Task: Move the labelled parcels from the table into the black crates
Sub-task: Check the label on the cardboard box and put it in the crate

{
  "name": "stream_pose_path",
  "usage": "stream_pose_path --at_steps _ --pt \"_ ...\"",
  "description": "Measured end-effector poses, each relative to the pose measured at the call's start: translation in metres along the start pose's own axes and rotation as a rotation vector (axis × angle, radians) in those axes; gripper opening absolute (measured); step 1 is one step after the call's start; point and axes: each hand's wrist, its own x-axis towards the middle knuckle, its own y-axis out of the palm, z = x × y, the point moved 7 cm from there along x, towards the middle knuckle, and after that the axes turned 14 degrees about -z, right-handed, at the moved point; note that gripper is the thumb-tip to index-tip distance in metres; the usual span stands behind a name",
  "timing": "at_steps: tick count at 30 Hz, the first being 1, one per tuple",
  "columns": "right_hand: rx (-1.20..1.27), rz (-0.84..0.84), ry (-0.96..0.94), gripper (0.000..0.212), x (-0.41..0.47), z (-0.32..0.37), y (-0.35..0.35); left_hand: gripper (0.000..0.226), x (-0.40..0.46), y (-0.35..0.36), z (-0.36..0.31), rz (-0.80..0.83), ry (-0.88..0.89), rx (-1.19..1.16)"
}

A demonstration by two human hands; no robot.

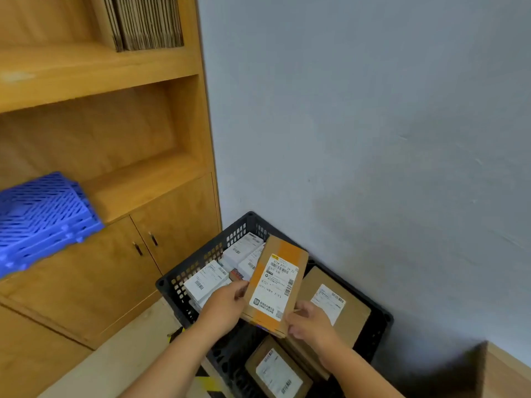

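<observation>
Our two bare forearms come up from the bottom edge of the frame and converge just right of lower centre. Our left hand [227, 304] sits at the left, its back turned toward the camera, fingers curled forward and pinching the left long edge of a brown parcel [275, 285]. Our right hand [311, 321] lies lower and to the right, knuckles up, thumb pressed on the parcel's near right corner and the other fingers bent beneath its lower edge. Both wrists are roughly straight. The hands are close together, apart only by the parcel's width.
</observation>
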Motion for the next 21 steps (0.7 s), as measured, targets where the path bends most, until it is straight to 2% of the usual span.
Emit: stream_pose_path --at_steps 4,9,12,21 --pt "-0.001 -0.045 0.053 0.022 0.027 0.023 0.052 0.041 0.056 -0.036 0.023 0.075 0.011 0.005" --pt "0.006 -0.090 0.123 0.015 0.054 0.042 0.130 0.039 0.118 -0.088 0.056 0.106 -0.010 0.065" --pt "0.040 -0.135 0.185 0.023 0.067 0.048 0.163 0.041 0.152 -0.107 0.070 0.107 0.002 0.100" --pt "0.068 -0.224 0.295 0.017 0.107 0.046 0.172 0.034 0.207 -0.085 0.087 0.264 0.011 0.118"
